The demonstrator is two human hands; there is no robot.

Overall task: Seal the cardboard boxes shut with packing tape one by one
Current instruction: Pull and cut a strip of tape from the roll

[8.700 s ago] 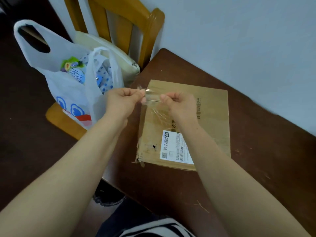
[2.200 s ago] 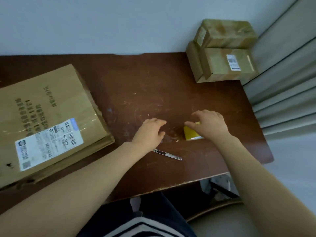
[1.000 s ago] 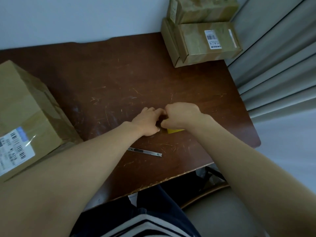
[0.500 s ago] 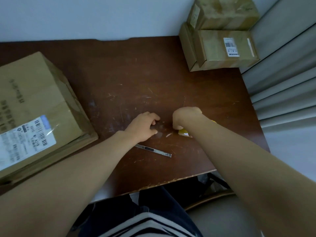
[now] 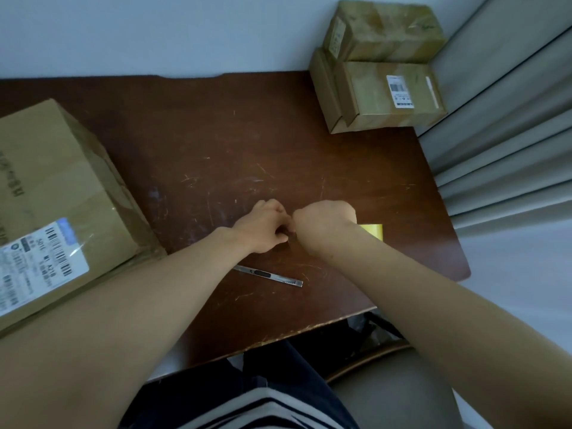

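Dark brown scratched wooden worktop (image 5: pixel 216 134), far edge against a pale wall (image 5: pixel 154 32). Pleated grey curtain (image 5: pixel 510 134) hangs along its right side.

Large cardboard box (image 5: pixel 55 181): at the left edge of the worktop, partly cut off by the frame, flaps closed. A glossy strip runs across the top. White printed shipping label (image 5: pixel 40 264) on its near part, barcodes visible, text not legible.

Stack of smaller cardboard boxes (image 5: pixel 371 97): far right corner of the worktop, against the wall and the curtain. The uppermost box sits on a lower one that carries a small white label. All well apart from the hands.

Left hand (image 5: pixel 263 227) and right hand (image 5: pixel 322 221): both low over the worktop, centre right, knuckles up, fingers curled under. Their fingertips meet, touching or almost touching. Whether either hand pinches anything cannot be told, since the fingertips are hidden under the knuckles.

Slim silver metal utility knife (image 5: pixel 269 275): flat on the worktop just near of the hands, lying left to right, touched by neither hand.

Small yellow item (image 5: pixel 371 231): on the worktop just right of the right hand, partly hidden by the wrist. Rectangular outline; identity not certain.
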